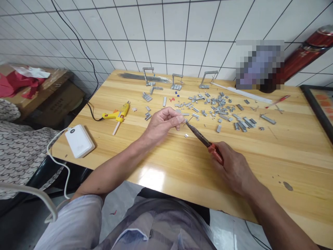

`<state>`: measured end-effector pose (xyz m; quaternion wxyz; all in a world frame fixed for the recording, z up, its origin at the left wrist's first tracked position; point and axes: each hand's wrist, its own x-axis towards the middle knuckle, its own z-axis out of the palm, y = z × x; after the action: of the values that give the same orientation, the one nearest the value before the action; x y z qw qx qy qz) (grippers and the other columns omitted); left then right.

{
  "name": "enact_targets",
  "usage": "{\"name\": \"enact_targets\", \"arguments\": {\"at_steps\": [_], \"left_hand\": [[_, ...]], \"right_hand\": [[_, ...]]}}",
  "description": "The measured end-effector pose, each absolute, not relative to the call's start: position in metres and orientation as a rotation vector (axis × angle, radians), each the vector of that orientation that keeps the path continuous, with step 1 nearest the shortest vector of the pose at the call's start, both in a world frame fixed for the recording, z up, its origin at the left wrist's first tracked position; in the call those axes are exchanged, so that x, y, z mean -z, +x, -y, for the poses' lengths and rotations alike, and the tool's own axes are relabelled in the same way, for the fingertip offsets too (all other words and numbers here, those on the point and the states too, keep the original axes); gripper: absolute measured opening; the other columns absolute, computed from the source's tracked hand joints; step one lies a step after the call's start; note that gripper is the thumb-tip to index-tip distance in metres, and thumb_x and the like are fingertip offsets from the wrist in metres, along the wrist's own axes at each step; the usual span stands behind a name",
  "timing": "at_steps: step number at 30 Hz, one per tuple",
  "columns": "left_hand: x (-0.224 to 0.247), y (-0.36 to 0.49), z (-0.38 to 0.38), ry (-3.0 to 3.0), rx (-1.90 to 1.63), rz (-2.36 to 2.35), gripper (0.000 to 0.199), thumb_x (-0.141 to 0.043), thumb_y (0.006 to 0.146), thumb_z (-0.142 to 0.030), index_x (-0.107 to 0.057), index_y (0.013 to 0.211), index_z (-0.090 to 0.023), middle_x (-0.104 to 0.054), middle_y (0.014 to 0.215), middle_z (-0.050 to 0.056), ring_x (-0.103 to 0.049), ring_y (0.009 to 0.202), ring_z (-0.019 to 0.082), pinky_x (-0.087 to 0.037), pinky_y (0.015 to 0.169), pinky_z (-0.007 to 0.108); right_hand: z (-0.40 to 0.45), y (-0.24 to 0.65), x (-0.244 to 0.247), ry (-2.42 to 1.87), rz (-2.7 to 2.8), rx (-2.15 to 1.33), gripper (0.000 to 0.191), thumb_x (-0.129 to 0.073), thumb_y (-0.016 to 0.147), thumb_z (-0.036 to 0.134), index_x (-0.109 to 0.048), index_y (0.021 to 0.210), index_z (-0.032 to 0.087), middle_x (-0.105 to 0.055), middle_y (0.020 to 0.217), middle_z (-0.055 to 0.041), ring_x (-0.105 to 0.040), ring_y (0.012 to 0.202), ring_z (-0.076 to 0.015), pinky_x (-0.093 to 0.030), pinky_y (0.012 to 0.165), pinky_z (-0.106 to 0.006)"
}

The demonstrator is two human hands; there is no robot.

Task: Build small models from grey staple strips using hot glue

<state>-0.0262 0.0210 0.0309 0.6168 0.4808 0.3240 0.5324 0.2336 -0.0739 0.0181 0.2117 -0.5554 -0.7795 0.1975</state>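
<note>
My right hand (231, 166) is wrapped around the red handles of a pair of long-nose pliers (199, 133), whose jaws point up and left. The plier tips meet the fingertips of my left hand (166, 121), which is closed in a pinch on a thin piece of wire (190, 118). Most of that wire is hidden by the fingers and jaws. Just below the tips lies a small staple strip (186, 135). Beyond my hands, many loose grey staple strips (221, 107) are scattered. Three small frames built of staples, one of them a chair-like shape (177, 82), stand near the wall.
On the left of the wooden table (166, 166) lie a yellow glue gun (122, 113) and a white power bank (79, 140) with a cable. A bundle of thin wires (140, 77) is at the back. Rightward are a red pen (278, 101), a red flask (307, 55) and a dark-framed tray (316, 107).
</note>
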Motion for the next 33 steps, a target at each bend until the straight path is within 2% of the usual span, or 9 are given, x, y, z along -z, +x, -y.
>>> {"name": "enact_targets", "arguments": {"at_steps": [4, 7, 11, 14, 21, 23, 26, 30, 33], "left_hand": [[-0.032, -0.031, -0.022, 0.873, -1.042, -0.725, 0.04, -0.101, 0.065, -0.036, -0.069, 0.078, -0.015, -0.075, 0.076, 0.0, -0.061, 0.053, 0.005, -0.052, 0.056, 0.018], [-0.03, -0.035, -0.026, 0.809, -0.943, -0.716, 0.04, -0.101, 0.065, -0.032, -0.068, 0.079, -0.013, -0.075, 0.078, 0.001, -0.061, 0.054, 0.004, -0.055, 0.056, 0.018], [-0.03, -0.037, -0.029, 0.82, -0.939, -0.64, 0.042, -0.102, 0.065, -0.034, -0.07, 0.084, -0.014, -0.076, 0.082, 0.001, -0.067, 0.063, 0.007, -0.059, 0.064, 0.02], [-0.032, -0.037, -0.03, 0.845, -0.918, -0.573, 0.042, -0.102, 0.065, -0.034, -0.074, 0.09, -0.015, -0.076, 0.087, 0.002, -0.068, 0.067, 0.008, -0.059, 0.065, 0.021], [-0.035, -0.035, -0.028, 0.827, -0.855, -0.481, 0.042, -0.102, 0.066, -0.036, -0.076, 0.095, -0.02, -0.071, 0.08, -0.001, -0.063, 0.06, 0.008, -0.053, 0.057, 0.021], [-0.035, -0.033, -0.027, 0.859, -0.878, -0.473, 0.043, -0.102, 0.065, -0.04, -0.073, 0.089, -0.02, -0.07, 0.077, -0.001, -0.061, 0.057, 0.007, -0.051, 0.056, 0.022], [-0.034, -0.032, -0.026, 0.912, -0.905, -0.481, 0.049, -0.103, 0.06, -0.046, -0.067, 0.08, -0.019, -0.068, 0.071, -0.002, -0.058, 0.053, 0.008, -0.047, 0.053, 0.023], [-0.035, -0.028, -0.022, 0.935, -1.018, -0.523, 0.054, -0.103, 0.058, -0.048, -0.062, 0.073, -0.018, -0.066, 0.067, -0.003, -0.056, 0.052, 0.006, -0.043, 0.051, 0.022], [-0.034, -0.022, -0.015, 0.885, -1.155, -0.585, 0.05, -0.101, 0.064, -0.045, -0.061, 0.072, -0.017, -0.069, 0.07, -0.002, -0.057, 0.056, 0.006, -0.045, 0.055, 0.02]], "right_hand": [[0.071, 0.235, -0.016, -1.605, 2.22, -0.34, 0.018, -0.048, 0.098, 0.03, -0.063, 0.105, 0.025, -0.074, 0.097, -0.0088, -0.072, 0.077, -0.0249, -0.047, 0.06, -0.032], [0.07, 0.236, -0.017, -1.602, 2.226, -0.39, 0.016, -0.049, 0.097, 0.03, -0.063, 0.105, 0.025, -0.075, 0.096, -0.0086, -0.072, 0.076, -0.024, -0.048, 0.06, -0.032], [0.07, 0.238, -0.02, -1.568, 2.17, -0.639, 0.015, -0.05, 0.095, 0.027, -0.062, 0.105, 0.026, -0.075, 0.09, -0.0035, -0.069, 0.071, -0.02, -0.049, 0.063, -0.03], [0.07, 0.241, -0.02, -1.553, 2.09, -0.838, 0.015, -0.05, 0.098, 0.031, -0.063, 0.105, 0.026, -0.074, 0.087, -0.0013, -0.068, 0.071, -0.0189, -0.051, 0.066, -0.029], [0.072, 0.244, -0.02, -1.398, 1.774, -1.424, 0.025, -0.064, 0.091, 0.042, -0.07, 0.107, 0.023, -0.078, 0.106, -0.0067, -0.074, 0.1, -0.0268, -0.06, 0.087, -0.038], [0.073, 0.244, -0.022, -1.376, 1.665, -1.567, 0.029, -0.068, 0.087, 0.042, -0.071, 0.109, 0.023, -0.078, 0.107, -0.0081, -0.074, 0.1, -0.0274, -0.06, 0.085, -0.038], [0.075, 0.243, -0.026, -1.365, 1.595, -1.715, 0.031, -0.07, 0.084, 0.04, -0.072, 0.109, 0.022, -0.077, 0.102, -0.0072, -0.073, 0.091, -0.0243, -0.06, 0.076, -0.036], [0.077, 0.241, -0.025, -1.33, 1.736, -1.596, 0.027, -0.063, 0.089, 0.038, -0.069, 0.11, 0.023, -0.077, 0.103, -0.006, -0.073, 0.092, -0.024, -0.059, 0.079, -0.036], [0.078, 0.234, -0.021, -1.452, 1.959, -1.13, 0.021, -0.055, 0.094, 0.035, -0.066, 0.108, 0.024, -0.076, 0.095, -0.0053, -0.073, 0.084, -0.0235, -0.057, 0.073, -0.034]]}}
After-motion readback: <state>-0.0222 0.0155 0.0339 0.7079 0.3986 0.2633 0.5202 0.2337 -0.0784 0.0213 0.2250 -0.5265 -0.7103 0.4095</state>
